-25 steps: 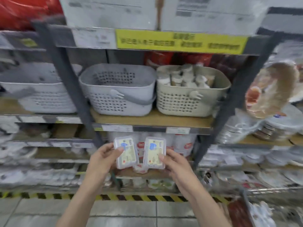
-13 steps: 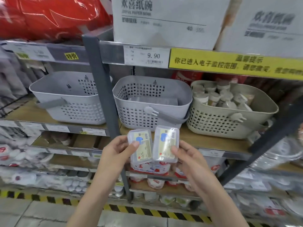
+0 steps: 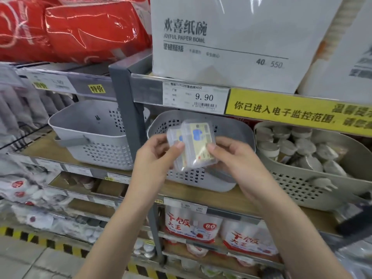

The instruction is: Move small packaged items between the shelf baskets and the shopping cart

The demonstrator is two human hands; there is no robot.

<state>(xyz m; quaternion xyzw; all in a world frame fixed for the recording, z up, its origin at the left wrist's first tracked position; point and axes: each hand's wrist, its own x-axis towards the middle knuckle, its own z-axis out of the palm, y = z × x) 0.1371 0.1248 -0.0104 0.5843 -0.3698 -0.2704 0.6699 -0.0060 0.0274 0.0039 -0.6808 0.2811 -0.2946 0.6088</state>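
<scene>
Clear plastic packs (image 3: 198,144) pinched btwn both hands (image 3: 193,158), overlapping.

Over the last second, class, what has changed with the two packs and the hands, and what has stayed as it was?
Both hands lifted the packs from below the shelf edge up in front of the middle basket. The packs, side by side before, now overlap: the right pack lies in front of the left pack. The left hand and right hand each keep their hold. The baskets have not shifted on the shelf.
</scene>
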